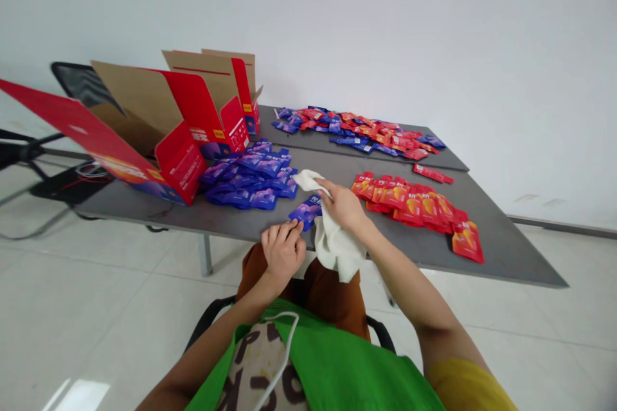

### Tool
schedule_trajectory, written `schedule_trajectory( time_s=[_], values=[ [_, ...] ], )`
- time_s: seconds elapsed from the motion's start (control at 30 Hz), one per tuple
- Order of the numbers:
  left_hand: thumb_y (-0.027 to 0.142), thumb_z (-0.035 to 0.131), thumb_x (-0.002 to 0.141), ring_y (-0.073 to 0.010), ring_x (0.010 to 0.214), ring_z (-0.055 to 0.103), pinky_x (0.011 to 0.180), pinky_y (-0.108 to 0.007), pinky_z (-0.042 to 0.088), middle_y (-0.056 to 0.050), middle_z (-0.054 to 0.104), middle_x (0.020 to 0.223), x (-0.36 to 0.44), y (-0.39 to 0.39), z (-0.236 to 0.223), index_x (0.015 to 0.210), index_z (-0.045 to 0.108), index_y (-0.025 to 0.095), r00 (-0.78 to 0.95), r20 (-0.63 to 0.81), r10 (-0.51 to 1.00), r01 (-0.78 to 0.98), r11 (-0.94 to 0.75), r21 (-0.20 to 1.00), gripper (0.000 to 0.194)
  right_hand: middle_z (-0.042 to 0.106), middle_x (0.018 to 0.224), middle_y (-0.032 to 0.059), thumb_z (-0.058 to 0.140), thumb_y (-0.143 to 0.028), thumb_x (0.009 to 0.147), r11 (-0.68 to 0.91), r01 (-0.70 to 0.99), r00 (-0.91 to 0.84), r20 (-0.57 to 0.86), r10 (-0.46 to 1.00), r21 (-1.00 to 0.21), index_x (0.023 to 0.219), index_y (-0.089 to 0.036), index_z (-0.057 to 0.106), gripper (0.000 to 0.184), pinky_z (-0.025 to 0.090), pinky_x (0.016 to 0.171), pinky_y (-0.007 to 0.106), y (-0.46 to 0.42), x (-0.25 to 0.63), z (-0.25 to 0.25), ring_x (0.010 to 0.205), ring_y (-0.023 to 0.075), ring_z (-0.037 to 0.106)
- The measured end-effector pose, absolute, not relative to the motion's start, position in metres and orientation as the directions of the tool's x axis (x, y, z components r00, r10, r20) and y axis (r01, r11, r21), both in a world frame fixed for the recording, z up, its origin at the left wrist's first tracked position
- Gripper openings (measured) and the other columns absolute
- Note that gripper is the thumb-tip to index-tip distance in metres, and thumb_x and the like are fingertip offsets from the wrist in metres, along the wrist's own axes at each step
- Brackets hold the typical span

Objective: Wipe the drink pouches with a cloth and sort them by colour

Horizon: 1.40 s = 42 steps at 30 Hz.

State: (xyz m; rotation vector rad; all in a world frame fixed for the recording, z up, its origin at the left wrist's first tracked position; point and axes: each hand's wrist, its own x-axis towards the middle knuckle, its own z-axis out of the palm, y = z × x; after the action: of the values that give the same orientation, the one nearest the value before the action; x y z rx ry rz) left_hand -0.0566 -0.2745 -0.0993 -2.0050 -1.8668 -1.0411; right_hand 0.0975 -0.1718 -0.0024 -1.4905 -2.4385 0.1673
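Note:
A blue-purple pouch [306, 212] lies flat on the grey table in front of me. My left hand [283, 248] rests at the table's front edge, its curled fingers pinching the pouch's near left corner. A white cloth [332, 237] is bunched in my right hand [343, 207], which presses it over the pouch's right side. The cloth's lower end hangs past the table edge. Left of the pouch is a heap of blue pouches [250, 176]. To the right, red-orange pouches [419, 202] lie in an overlapping row.
Open red cartons [186, 167] with raised brown flaps stand along the table's left side. Mixed red and blue pouches [357, 131] are piled at the back. One red pouch [432, 173] lies apart at right. A black chair [87, 80] and cables stand beyond the left end.

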Motion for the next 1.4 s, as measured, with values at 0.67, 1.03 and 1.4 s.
schedule_trajectory(
  time_s=[0.67, 1.03, 1.4],
  values=[
    [0.046, 0.05, 0.086, -0.0315, 0.103, 0.05, 0.087, -0.042, 0.038, -0.015, 0.06, 0.1, -0.037, -0.246, -0.04, 0.105, 0.062, 0.013, -0.075, 0.359, 0.93, 0.986, 0.014, 0.169, 0.04, 0.054, 0.11, 0.0064, 0.032, -0.017, 0.096, 0.242, 0.964, -0.226, 0.14, 0.964, -0.112, 0.149, -0.04, 0.029, 0.058, 0.045, 0.075, 0.025, -0.175, 0.115, 0.007, 0.084, 0.0165, 0.062],
    [0.02, 0.043, 0.092, -0.02, 0.088, 0.066, 0.076, -0.027, 0.046, -0.01, 0.071, 0.095, -0.057, -0.223, -0.042, 0.107, 0.065, 0.016, -0.155, 0.146, 0.977, 0.824, 0.046, 0.565, 0.027, 0.048, 0.108, 0.0057, 0.037, -0.044, 0.099, 0.449, 0.829, -0.353, 0.311, 0.882, -0.334, 0.138, -0.038, 0.05, 0.041, 0.043, 0.079, 0.025, -0.228, 0.1, -0.006, 0.092, 0.0174, 0.052],
    [0.023, 0.047, 0.09, -0.0254, 0.089, 0.058, 0.084, -0.037, 0.042, -0.012, 0.069, 0.094, -0.057, -0.239, -0.055, 0.1, 0.068, 0.015, -0.028, 0.269, 0.963, 0.951, -0.057, 0.303, 0.025, 0.049, 0.117, 0.009, 0.046, -0.046, 0.095, 0.346, 0.929, -0.331, 0.123, 0.936, -0.133, 0.132, -0.042, 0.055, 0.038, 0.037, 0.087, 0.035, -0.22, 0.078, -0.03, 0.105, 0.0254, 0.039]
  ],
)
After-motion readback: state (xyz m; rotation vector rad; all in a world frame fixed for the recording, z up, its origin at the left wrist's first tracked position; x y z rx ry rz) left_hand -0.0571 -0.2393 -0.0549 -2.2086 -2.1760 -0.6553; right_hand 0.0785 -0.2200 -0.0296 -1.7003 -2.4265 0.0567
